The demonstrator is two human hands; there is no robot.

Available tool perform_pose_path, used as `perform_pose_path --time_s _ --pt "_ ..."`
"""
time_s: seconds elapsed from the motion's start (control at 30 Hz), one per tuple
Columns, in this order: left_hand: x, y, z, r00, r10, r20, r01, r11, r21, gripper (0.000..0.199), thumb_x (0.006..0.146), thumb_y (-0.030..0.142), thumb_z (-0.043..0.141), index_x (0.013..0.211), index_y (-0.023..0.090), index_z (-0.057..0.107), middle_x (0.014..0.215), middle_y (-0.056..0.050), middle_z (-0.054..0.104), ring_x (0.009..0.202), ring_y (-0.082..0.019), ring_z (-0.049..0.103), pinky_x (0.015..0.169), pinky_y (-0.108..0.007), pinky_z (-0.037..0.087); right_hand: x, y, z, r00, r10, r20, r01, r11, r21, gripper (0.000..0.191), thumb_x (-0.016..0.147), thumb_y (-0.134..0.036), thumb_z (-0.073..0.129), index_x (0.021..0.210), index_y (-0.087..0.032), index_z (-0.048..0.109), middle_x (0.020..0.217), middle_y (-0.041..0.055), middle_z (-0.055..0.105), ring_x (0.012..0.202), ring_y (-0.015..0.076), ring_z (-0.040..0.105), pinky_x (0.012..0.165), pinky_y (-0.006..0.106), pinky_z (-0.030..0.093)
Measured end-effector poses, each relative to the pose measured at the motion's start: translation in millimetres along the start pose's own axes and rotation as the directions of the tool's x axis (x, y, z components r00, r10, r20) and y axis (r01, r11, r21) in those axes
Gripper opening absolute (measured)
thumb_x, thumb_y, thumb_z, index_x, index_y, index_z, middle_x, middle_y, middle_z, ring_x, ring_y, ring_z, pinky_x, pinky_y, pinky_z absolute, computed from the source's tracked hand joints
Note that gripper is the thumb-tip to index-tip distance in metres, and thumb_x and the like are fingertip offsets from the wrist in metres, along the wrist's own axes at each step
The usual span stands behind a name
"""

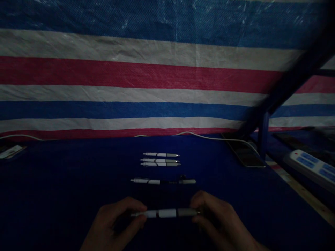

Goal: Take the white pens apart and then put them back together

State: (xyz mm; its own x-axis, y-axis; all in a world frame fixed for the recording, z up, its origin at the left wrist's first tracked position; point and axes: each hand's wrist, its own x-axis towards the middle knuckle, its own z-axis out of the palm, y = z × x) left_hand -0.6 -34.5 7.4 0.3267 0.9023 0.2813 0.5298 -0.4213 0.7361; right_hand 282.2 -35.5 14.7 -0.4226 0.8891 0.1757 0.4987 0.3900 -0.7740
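Observation:
A white and grey pen [167,213] is held level between both hands, near the front of the blue table. My left hand [116,221] pinches its left end, the one with the clip. At the grey end, my right hand [218,218] closes finger and thumb around the tip. Just beyond lies another pen [148,181], taken apart, with its grey front part [187,181] lying to the right in line with it. Farther back, three similar pens [161,160] lie parallel, the nearer two side by side.
On the right are a dark phone [243,150], a blue metal post [263,136] and a white power strip [311,164]. A white cable [209,137] runs along the table's back edge, before a striped sheet [146,76]. Some flat cards [12,151] lie far left.

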Motion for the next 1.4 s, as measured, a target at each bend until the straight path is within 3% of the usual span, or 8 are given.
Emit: perform_pose_path --time_s 0.17,0.3,0.47,0.63,0.77,0.93,1.2,1.4 --pt "-1 -3 0.0 1.000 -0.009 -0.003 0.009 1.000 -0.017 0.016 0.082 0.017 0.064 0.086 0.031 0.067 0.068 0.011 0.075 0.057 -0.009 0.073 0.054 -0.010 0.055 0 -2 -1 0.999 -0.020 -0.037 0.022 0.998 0.054 0.039 0.083 -0.008 0.056 0.117 -0.029 0.052 0.093 0.0016 0.069 0.063 0.0165 0.066 0.059 0.026 0.055" --pt "-1 -3 0.1 1.000 -0.011 0.003 0.011 0.999 -0.038 0.016 0.082 0.016 0.064 0.087 0.031 0.067 0.067 0.011 0.074 0.057 -0.009 0.072 0.054 -0.010 0.055 1 0 -2 0.998 -0.062 0.005 0.062 0.997 0.049 0.024 0.084 -0.005 0.053 0.093 -0.027 0.058 0.091 0.0020 0.068 0.072 0.0172 0.067 0.063 0.026 0.055" --pt "-2 -2 0.3 0.999 -0.049 0.022 0.050 0.998 -0.042 0.014 0.083 0.017 0.063 0.087 0.029 0.068 0.069 0.008 0.075 0.059 -0.010 0.073 0.055 -0.012 0.055 3 -1 -3 0.997 -0.069 -0.029 0.069 0.998 0.013 0.031 0.083 -0.012 0.059 0.111 -0.026 0.057 0.109 0.0073 0.067 0.067 0.0172 0.068 0.059 0.027 0.057" --pt "-2 -2 -0.7 0.990 -0.125 0.070 0.128 0.991 -0.040 0.012 0.084 0.018 0.062 0.086 0.028 0.068 0.065 0.008 0.074 0.058 -0.010 0.072 0.057 -0.012 0.054 4 0 -4 0.982 -0.185 0.029 0.186 0.982 -0.037 0.017 0.087 -0.011 0.052 0.090 -0.025 0.061 0.077 0.0026 0.070 0.064 0.0188 0.068 0.054 0.027 0.055" --pt "-3 -3 -1.9 0.987 -0.148 0.069 0.152 0.987 -0.053 0.010 0.085 0.021 0.061 0.084 0.028 0.068 0.060 0.008 0.072 0.055 -0.010 0.071 0.055 -0.012 0.054 4 -7 -7 0.987 -0.160 0.015 0.161 0.982 -0.104 0.018 0.088 -0.016 0.057 0.103 -0.024 0.062 0.088 0.0052 0.074 0.072 0.0225 0.072 0.061 0.031 0.058" --pt "-3 -3 -0.5 0.986 -0.154 0.068 0.159 0.985 -0.073 0.010 0.085 0.021 0.061 0.085 0.028 0.068 0.058 0.009 0.072 0.053 -0.009 0.071 0.053 -0.011 0.053 3 -12 -4 0.992 -0.095 0.077 0.107 0.981 -0.161 0.016 0.086 -0.012 0.056 0.090 -0.024 0.067 0.077 0.0038 0.074 0.063 0.0219 0.071 0.057 0.030 0.058" --pt "-6 -8 -0.3 0.997 0.045 -0.055 -0.045 0.999 0.001 0.027 0.076 0.014 0.073 0.095 0.033 0.068 0.072 0.012 0.077 0.059 -0.007 0.074 0.060 -0.007 0.054 2 -24 -4 0.997 -0.074 0.025 0.075 0.997 -0.002 0.024 0.094 -0.017 0.046 0.089 -0.028 0.067 0.072 -0.0009 0.074 0.059 0.0188 0.071 0.056 0.025 0.056" --pt "-1 -4 -5.5 0.995 0.003 -0.097 -0.006 1.000 -0.030 0.021 0.081 0.014 0.065 0.092 0.033 0.067 0.064 0.013 0.074 0.056 -0.006 0.073 0.058 -0.006 0.053 19 1 -23 0.986 -0.165 0.029 0.168 0.979 -0.118 0.023 0.096 -0.022 0.046 0.112 -0.025 0.063 0.101 0.0059 0.071 0.094 0.0248 0.066 0.085 0.040 0.052"
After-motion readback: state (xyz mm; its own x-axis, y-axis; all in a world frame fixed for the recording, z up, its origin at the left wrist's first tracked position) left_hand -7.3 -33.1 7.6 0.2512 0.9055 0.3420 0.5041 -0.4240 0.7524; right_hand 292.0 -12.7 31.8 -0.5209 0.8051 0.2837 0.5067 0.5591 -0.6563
